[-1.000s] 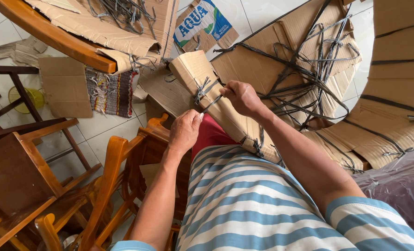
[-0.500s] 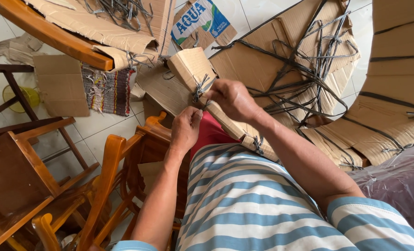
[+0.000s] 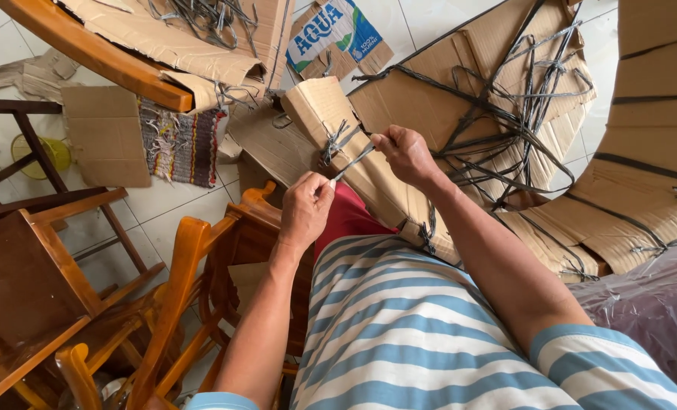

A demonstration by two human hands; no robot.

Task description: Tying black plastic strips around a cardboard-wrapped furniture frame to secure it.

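A folded cardboard bundle (image 3: 331,121) lies across my lap, bound with grey plastic strap knotted on its top face. My left hand (image 3: 306,209) pinches one end of the grey strap (image 3: 351,162) just below the knot. My right hand (image 3: 404,152) grips the other end of the same strap to the right, over the bundle. The strap runs taut between the two hands. A second tie of strap shows lower on the bundle near my striped shirt.
Flattened cardboard sheets (image 3: 460,99) and a tangle of loose grey straps (image 3: 528,114) cover the tiled floor ahead and right. Wooden chairs (image 3: 65,266) crowd the left. A woven mat (image 3: 175,144), a printed box (image 3: 331,38) and a plastic-wrapped mass (image 3: 650,319) lie around.
My hands have pulled apart: the left drew down and back, the right shifted right, stretching the strap between them. The view has tilted slightly.
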